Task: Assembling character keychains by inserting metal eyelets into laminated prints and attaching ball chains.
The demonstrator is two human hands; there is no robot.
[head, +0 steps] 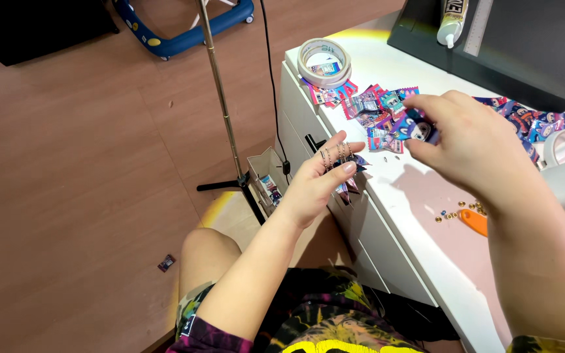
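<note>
head view, looking down at a white bench (387, 189). we see the left hand (315, 183) held off the bench edge, its fingers (335, 145) close together and threaded through several thin metal rings (336, 154), with a few small colourful packets (351, 176) hanging beneath them. the right hand (472, 147) hovers over the bench, its fingers (420, 101) pinched together on one small packet (416, 129) with a cartoon face. just behind it lies a loose pile of similar packets (374, 108), and beyond that a roll of tape (324, 62). near the right forearm we note small brass eyelets (449, 213) scattered on the bench, next to an orange tool (473, 221). a dark mat (524, 52) carries a white tube (451, 23) and a ruler (479, 26). a stand pole (220, 98) rises from the wooden floor (80, 196)
</note>
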